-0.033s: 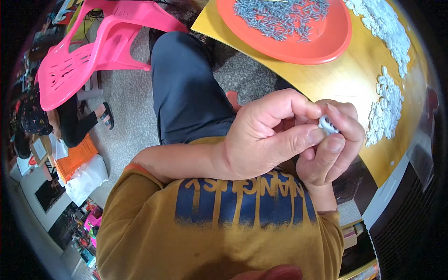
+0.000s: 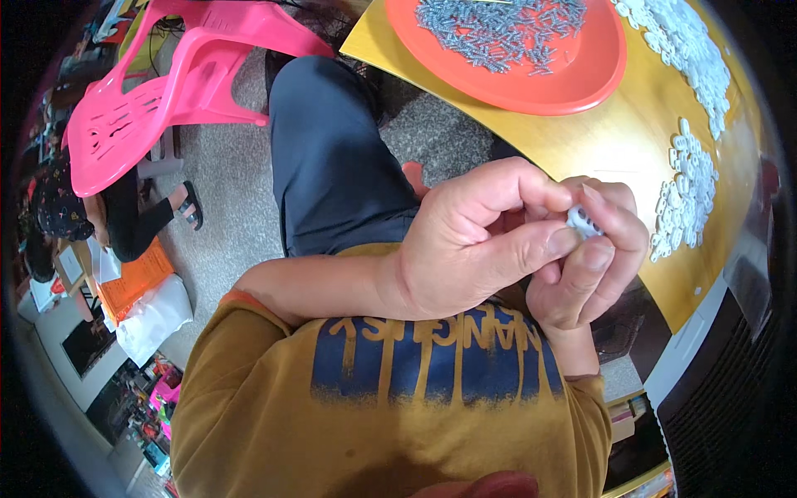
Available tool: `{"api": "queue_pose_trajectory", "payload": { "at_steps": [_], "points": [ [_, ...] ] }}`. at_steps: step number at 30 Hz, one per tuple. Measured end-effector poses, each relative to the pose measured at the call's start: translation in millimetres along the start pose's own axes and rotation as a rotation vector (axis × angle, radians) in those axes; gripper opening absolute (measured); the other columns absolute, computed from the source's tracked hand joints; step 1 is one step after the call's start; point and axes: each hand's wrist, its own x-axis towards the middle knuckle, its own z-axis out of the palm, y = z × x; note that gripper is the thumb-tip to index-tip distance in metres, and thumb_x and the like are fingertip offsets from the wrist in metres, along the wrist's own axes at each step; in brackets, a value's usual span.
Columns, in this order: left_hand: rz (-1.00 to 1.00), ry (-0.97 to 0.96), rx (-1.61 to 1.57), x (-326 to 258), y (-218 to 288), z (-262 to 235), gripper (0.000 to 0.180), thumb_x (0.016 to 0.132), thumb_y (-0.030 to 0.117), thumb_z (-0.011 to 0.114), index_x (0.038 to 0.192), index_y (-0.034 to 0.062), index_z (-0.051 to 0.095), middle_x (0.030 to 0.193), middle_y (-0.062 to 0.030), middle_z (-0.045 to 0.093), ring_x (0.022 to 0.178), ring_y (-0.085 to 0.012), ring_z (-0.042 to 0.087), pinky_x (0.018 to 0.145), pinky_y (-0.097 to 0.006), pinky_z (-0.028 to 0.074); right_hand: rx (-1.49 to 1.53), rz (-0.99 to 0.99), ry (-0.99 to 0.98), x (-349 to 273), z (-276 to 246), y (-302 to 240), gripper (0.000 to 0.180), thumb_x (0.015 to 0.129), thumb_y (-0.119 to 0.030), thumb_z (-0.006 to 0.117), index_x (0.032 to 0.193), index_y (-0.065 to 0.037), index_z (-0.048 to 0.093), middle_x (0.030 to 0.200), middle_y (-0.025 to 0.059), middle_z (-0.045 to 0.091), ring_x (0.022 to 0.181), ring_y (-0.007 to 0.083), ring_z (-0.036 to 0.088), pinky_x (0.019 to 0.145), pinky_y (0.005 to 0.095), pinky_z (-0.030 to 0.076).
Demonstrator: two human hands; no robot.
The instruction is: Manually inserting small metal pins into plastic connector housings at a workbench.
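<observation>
A small white plastic piece is sitting between the fingertips of both hands, held up in front of the person's chest, just off the near edge of the yellow wooden table. Most of it is hidden by the fingers, so its exact shape cannot be told. The left hand is curling around from the left, its thumb and forefinger pinching the piece from that side. The right hand is closing in from the right, its fingertips pressing against the same piece and touching the left thumb.

Beyond the hands, a loose heap of similar small white plastic pieces is lying on the table near its right edge, and a second, longer spread of white pieces is running along the far right rim. A round orange plastic tray is resting on the table farther out, carrying a pile of small grey metal screws.

The person is wearing a mustard-yellow shirt with blue print and dark blue trousers. A bright pink plastic chair is standing on the grey floor to the left, with another person sitting near it.
</observation>
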Motion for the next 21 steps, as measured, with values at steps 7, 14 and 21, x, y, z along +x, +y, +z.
{"api": "queue_pose_trajectory", "payload": {
  "at_steps": [7,14,21],
  "points": [
    [0.015,0.020,-0.017,3,-5,-1,0.018,0.082,0.000,0.050,0.099,0.0014,0.046,0.081,-0.0060,0.055,0.067,-0.0082,0.054,0.061,-0.021,0.046,0.076,-0.002,0.011,-3,1,8,0.032,0.090,-0.031,0.032,0.103,-0.003,0.042,0.083,0.0131,0.047,0.067,0.0144,0.044,0.061,0.0267,0.038],
    [-0.019,0.045,-0.064,10,-4,2,0.015,0.083,0.003,0.051,0.097,-0.0011,0.048,0.079,-0.0016,0.053,0.070,-0.0043,0.052,0.061,-0.017,0.043,-0.025,0.054,-0.023,1,-9,7,0.037,0.090,-0.035,0.032,0.104,-0.001,0.042,0.085,0.0129,0.048,0.071,0.0147,0.045,0.064,0.0272,0.038],
    [-0.253,0.126,-0.052,23,10,8,0.015,0.084,0.005,0.050,0.097,-0.0004,0.050,0.084,-0.0031,0.055,0.071,-0.0053,0.051,0.063,-0.019,0.044,-0.147,-0.181,-0.037,14,-21,16,0.032,0.082,-0.017,0.049,0.108,0.001,0.046,0.075,0.0090,0.049,0.063,0.0205,0.046,0.058,0.0320,0.039]
  ]
}}
